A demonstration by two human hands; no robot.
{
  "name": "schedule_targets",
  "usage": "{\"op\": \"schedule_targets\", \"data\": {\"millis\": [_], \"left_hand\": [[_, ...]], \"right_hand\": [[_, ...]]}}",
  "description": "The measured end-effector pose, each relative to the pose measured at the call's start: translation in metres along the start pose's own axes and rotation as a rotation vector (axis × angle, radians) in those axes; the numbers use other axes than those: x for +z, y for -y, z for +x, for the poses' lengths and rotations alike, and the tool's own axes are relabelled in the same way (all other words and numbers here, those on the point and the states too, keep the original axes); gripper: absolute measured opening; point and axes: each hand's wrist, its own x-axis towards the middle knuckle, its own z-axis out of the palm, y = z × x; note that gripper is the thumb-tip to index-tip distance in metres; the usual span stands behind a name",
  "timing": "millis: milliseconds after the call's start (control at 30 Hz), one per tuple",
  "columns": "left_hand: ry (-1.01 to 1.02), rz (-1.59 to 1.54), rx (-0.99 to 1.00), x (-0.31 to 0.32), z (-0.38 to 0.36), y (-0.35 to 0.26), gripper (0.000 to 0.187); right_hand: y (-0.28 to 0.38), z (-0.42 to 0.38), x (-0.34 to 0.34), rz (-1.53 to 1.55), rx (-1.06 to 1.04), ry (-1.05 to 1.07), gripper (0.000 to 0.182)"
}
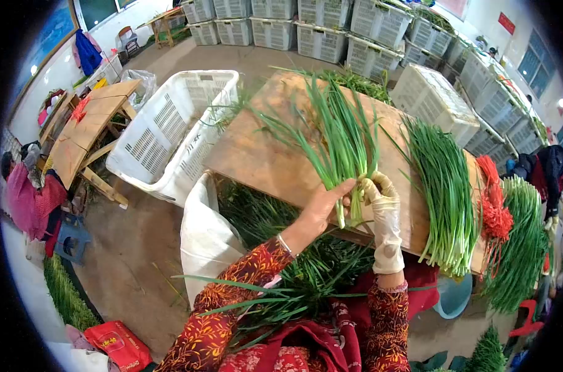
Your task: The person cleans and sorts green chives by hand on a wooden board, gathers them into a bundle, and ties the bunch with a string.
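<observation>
My bare left hand [319, 208] is closed round the white lower ends of a bunch of garlic chives [340, 133]. The green leaves fan out over the wooden table [257, 146]. My right hand [384, 204], in a pale glove, has its fingers bent and pinched at the stalk ends beside my left thumb. Right of it on the table lies a thick pile of garlic chives [441, 192]. Beyond that sits a bundle of red ties [495, 214]. Loose garlic chives [288, 273] lie over my lap, below the table's near edge.
A white plastic crate [148, 146] stands left of the table, with a white sack [201, 232] nearer me. More crates [322, 40] are stacked along the back. At far left are people in pink clothing [30, 198] and another wooden table [89, 127]. More chives [514, 242] lie at right.
</observation>
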Motion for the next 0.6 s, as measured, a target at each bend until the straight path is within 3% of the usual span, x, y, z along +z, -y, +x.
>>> {"op": "schedule_targets", "data": {"millis": [133,233,300,367,400,433,500,600], "left_hand": [[-0.025,-0.151,0.055,-0.025,0.01,-0.01,0.02],[-0.001,-0.207,0.098,-0.043,0.013,-0.025,0.02],[0.007,-0.136,0.055,-0.051,0.01,-0.032,0.025],[-0.058,-0.103,0.007,-0.051,0.002,-0.036,0.03],[-0.041,-0.096,0.04,-0.052,0.0,-0.034,0.034],[-0.022,-0.088,0.072,-0.053,-0.001,-0.032,0.038],[0.045,-0.06,0.046,-0.068,0.005,-0.023,0.043],[0.034,-0.02,0.036,-0.064,0.003,-0.022,0.043]], "right_hand": [[0.018,-0.014,0.005,0.019,-0.037,0.084,0.012],[0.033,-0.049,-0.002,-0.045,0.057,0.286,0.01],[0.034,-0.069,-0.008,-0.194,0.286,0.78,0.013],[0.02,-0.084,-0.008,-0.656,0.394,1.084,0.017],[0.022,-0.086,-0.005,-1.051,0.263,1.098,0.025],[0.016,-0.084,-0.004,-1.259,0.131,0.932,0.03],[0.014,-0.068,-0.012,-0.822,0.071,0.501,0.033],[0.033,-0.04,0.008,-0.726,0.122,0.306,0.032]]}}
